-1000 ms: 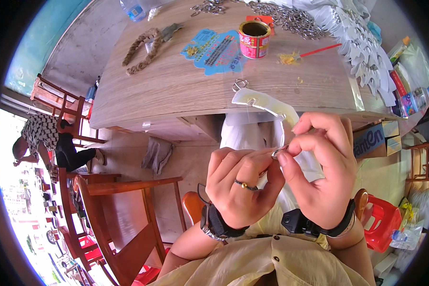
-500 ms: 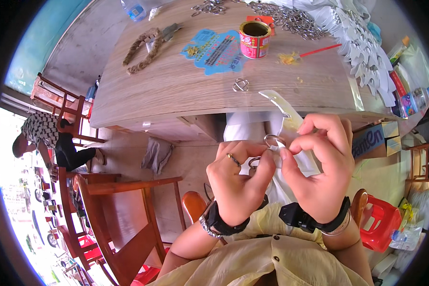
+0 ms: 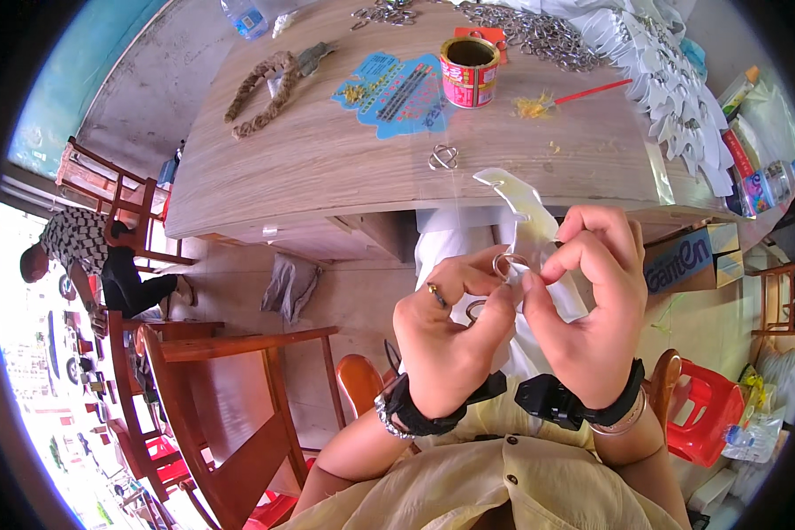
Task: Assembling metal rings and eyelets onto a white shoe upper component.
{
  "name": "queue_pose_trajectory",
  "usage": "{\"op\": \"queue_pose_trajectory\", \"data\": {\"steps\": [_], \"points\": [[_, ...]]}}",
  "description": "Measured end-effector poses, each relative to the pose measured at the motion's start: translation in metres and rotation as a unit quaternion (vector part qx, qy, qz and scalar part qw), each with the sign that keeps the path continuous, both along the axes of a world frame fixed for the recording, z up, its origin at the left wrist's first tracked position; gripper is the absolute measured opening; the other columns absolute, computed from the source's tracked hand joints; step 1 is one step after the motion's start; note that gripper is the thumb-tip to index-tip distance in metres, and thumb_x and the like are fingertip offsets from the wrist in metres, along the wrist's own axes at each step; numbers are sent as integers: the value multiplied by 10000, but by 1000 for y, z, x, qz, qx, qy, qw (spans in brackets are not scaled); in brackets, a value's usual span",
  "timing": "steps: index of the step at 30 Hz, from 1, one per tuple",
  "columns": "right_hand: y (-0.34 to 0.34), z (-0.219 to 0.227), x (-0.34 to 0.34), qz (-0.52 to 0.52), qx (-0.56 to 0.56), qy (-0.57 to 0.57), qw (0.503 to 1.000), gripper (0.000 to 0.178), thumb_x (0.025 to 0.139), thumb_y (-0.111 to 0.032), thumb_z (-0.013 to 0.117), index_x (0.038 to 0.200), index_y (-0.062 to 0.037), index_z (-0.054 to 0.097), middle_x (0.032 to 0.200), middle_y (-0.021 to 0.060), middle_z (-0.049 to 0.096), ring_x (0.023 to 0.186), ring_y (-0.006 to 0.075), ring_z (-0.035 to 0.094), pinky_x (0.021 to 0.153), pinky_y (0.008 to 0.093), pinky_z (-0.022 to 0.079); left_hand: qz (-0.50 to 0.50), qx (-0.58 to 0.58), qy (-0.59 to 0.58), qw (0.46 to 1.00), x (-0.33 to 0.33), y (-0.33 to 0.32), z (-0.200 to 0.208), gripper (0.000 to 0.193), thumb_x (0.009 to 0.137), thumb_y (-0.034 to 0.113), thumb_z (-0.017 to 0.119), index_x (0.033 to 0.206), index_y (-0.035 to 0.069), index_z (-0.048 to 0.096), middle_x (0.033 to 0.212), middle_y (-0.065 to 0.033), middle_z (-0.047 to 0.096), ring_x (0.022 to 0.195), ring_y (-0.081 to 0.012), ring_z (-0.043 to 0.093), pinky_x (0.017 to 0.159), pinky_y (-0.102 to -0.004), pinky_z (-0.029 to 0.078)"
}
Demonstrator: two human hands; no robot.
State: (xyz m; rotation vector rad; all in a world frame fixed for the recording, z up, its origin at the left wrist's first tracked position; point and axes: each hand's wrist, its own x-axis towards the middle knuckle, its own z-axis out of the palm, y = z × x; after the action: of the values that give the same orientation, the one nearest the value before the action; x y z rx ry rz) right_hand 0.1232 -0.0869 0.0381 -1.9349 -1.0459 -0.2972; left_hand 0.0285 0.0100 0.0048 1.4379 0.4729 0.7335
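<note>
Both hands' grip pinched together on a small metal ring (image 3: 504,264) and white tag (image 3: 539,256) above the lap, left hand (image 3: 446,340) and right hand (image 3: 592,309) touching; ring could likely slip, dropping below the surface (image 3: 327,168).

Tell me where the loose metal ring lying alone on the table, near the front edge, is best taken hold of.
Probably from straight above, pinching across the rim of the metal ring. It lies flat on the wooden table with bare wood all round, so its thin wire loop gives no side to get under; the open middle lets a fingertip hook in. Both the left hand and right hand are busy with another ring and white card.
</note>
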Motion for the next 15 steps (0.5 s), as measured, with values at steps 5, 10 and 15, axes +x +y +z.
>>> {"op": "queue_pose_trajectory", "data": {"steps": [5,10,15], "points": [[1,2,1,-7,-16,-13,1000,236,605,-23,683,784,-130,572,976,29,530,843,252,465,772,378,332,13,74,10,997,2,1,0,67,721,15,693,748,-18,641,975,-164,685,853,-225,654,767,-315,495],[-2,-1,6,15,-36,-72,997,245,619,-21,690,814,-142,602,1001,9,541,850,241,466,772,374,318,12,115,19,993,3,3,1,46,712,11,695,738,-13,666,974,-150,683,829,-218,649,737,-311,498],[-4,12,9,40,-79,-77,993,206,634,24,694,789,-92,623,970,49,560,857,239,495,764,345,378,6,145,29,989,2,2,4,56,711,-3,693,759,-1,664,977,-128,682,813,-221,649,718,-303,503]]}}
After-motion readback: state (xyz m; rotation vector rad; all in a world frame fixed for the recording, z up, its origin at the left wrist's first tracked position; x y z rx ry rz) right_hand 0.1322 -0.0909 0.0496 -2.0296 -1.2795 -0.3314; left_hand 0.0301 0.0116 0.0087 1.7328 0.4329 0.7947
